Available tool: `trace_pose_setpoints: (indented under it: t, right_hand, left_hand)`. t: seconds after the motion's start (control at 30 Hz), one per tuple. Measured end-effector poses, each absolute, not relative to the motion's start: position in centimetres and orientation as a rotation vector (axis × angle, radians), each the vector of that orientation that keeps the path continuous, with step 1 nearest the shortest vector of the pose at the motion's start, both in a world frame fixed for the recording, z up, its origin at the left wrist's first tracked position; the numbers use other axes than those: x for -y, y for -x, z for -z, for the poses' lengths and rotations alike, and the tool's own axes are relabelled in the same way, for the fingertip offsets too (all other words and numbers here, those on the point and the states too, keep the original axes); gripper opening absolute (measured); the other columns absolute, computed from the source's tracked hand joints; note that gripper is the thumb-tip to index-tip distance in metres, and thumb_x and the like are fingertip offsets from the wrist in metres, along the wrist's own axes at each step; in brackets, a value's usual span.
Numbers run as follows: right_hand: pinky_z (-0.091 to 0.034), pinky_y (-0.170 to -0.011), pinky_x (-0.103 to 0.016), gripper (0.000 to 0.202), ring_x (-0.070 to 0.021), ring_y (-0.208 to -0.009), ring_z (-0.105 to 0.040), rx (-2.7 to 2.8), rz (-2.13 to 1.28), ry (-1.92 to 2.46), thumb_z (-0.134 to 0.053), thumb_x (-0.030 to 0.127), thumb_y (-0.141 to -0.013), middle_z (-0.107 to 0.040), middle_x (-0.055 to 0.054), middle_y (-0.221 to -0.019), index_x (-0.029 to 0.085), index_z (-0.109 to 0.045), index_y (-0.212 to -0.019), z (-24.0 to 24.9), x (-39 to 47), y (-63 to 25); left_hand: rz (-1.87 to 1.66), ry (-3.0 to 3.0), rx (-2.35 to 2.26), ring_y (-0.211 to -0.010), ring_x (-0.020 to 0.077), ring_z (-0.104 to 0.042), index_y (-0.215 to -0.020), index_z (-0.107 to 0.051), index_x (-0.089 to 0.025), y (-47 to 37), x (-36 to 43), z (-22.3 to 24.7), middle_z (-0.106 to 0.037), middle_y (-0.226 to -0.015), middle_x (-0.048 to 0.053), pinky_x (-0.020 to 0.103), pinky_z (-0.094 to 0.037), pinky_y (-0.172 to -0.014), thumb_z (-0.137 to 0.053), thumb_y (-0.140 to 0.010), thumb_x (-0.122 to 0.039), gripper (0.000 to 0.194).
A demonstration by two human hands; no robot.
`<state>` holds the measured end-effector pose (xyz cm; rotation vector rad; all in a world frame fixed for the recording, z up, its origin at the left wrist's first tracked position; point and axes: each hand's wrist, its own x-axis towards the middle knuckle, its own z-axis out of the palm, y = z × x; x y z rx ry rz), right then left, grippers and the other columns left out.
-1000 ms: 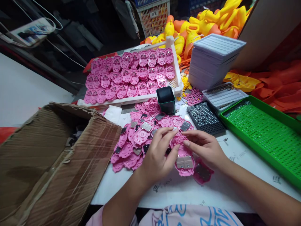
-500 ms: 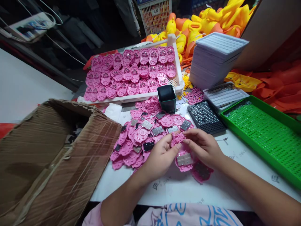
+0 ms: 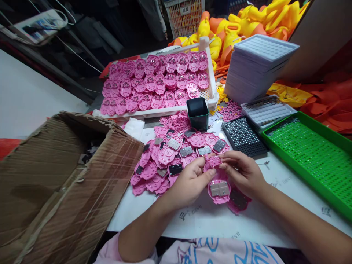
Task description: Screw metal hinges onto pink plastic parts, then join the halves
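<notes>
Both hands pinch a small pink plastic part (image 3: 212, 161) between them, above the white-covered table. My left hand (image 3: 192, 179) has thumb and fingers closed on its left side, and my right hand (image 3: 243, 172) grips its right side. Just below the fingers is a pink piece with a light metal plate (image 3: 219, 189); whether it is joined to the held part cannot be told. Partly under my right hand lies another pink piece with a dark plate (image 3: 238, 201). A heap of pink pieces (image 3: 150, 170), some with silver or black plates, spreads left of my left hand.
An open cardboard box (image 3: 118, 154) stands at left. Behind the heap are a dark square cup (image 3: 198, 114) and a white crate (image 3: 213, 84) of pink pieces. To the right are a black perforated tray (image 3: 243, 135), a green tray (image 3: 310, 161) and stacked white trays (image 3: 247, 73).
The whole view has shifted slightly, moving most things a little to the right. Both hands keep their hold on the pink part, with only a small change in its tilt.
</notes>
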<state>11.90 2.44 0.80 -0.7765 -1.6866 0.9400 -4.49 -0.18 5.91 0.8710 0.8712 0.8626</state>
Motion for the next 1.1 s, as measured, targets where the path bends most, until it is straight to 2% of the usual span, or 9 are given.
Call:
trace_pose_setpoints:
  t: [0.2,0.4,0.53,0.63,0.77,0.97,1.1]
  right_hand:
    - [-0.055,-0.058,-0.019,0.016,-0.0117,-0.068,-0.066,1.758,-0.887,0.836,-0.059,0.019,-0.086,-0.068,-0.002,-0.08,0.022,-0.059,-0.101,-1.1,-2.3,-12.1]
    - [-0.052,-0.056,-0.017,0.016,-0.0101,-0.063,-0.064,1.808,-0.804,0.856,-0.06,0.018,-0.084,-0.067,0.0,-0.078,0.021,-0.056,-0.1,-1.8,-2.1,-12.1]
    - [-0.049,-0.051,-0.016,0.016,-0.0085,-0.057,-0.06,1.867,-0.655,0.825,-0.058,0.017,-0.085,-0.065,0.001,-0.073,0.02,-0.054,-0.1,-2.2,-2.1,-12.0]
    - [-0.048,-0.05,-0.016,0.018,-0.0081,-0.054,-0.058,1.897,-0.565,0.785,-0.058,0.017,-0.085,-0.066,0.001,-0.073,0.021,-0.053,-0.102,-2.4,-2.1,-11.9]
    - [-0.051,-0.056,-0.018,0.019,-0.0096,-0.059,-0.062,1.917,-0.472,0.714,-0.057,0.016,-0.085,-0.069,-0.002,-0.079,0.021,-0.052,-0.103,-2.7,-2.0,-12.0]
    - [-0.054,-0.063,-0.025,0.021,-0.0153,-0.068,-0.066,1.938,-0.443,0.577,-0.058,0.015,-0.083,-0.068,-0.004,-0.076,0.02,-0.052,-0.102,-2.9,-2.1,-12.3]
    - [-0.056,-0.066,-0.028,0.023,-0.0173,-0.076,-0.066,1.941,-0.451,0.479,-0.055,0.012,-0.083,-0.068,-0.009,-0.082,0.019,-0.052,-0.104,-3.1,-2.3,-12.4]
  left_hand:
    - [-0.873,-0.935,-0.875,-0.094,0.0152,-0.062,-0.116,-0.06,-0.016,4.5,0.4,-5.8,-0.065,-0.111,0.009,0.026,-0.047,-0.084,-0.06,-0.085,-0.027,0.032]
    - [-0.903,-0.933,-0.908,-0.093,0.0181,-0.063,-0.12,-0.059,-0.018,4.6,0.4,-5.7,-0.066,-0.109,0.01,0.028,-0.047,-0.083,-0.063,-0.083,-0.029,0.039]
    - [-0.915,-0.968,-0.902,-0.087,0.0163,-0.064,-0.122,-0.059,-0.019,4.7,0.5,-5.6,-0.069,-0.101,0.009,0.028,-0.049,-0.082,-0.058,-0.086,-0.034,0.039]
    - [-0.954,-1.03,-0.911,-0.094,0.0172,-0.063,-0.12,-0.061,-0.019,4.7,0.6,-5.3,-0.068,-0.107,0.009,0.031,-0.047,-0.09,-0.052,-0.089,-0.038,0.037]
    - [-0.984,-1.121,-0.916,-0.109,0.0202,-0.059,-0.12,-0.062,-0.021,4.8,0.7,-5.2,-0.064,-0.119,0.01,0.034,-0.043,-0.098,-0.049,-0.091,-0.034,0.034]
    - [-0.951,-1.402,-0.992,-0.114,0.0223,-0.058,-0.12,-0.063,-0.021,5.1,1.0,-5.8,-0.062,-0.124,0.008,0.036,-0.042,-0.103,-0.048,-0.092,-0.031,0.033]
    - [-0.964,-1.695,-0.956,-0.118,0.0221,-0.056,-0.127,-0.056,-0.019,5.4,1.2,-6.0,-0.058,-0.13,0.009,0.036,-0.043,-0.102,-0.047,-0.091,-0.023,0.037]
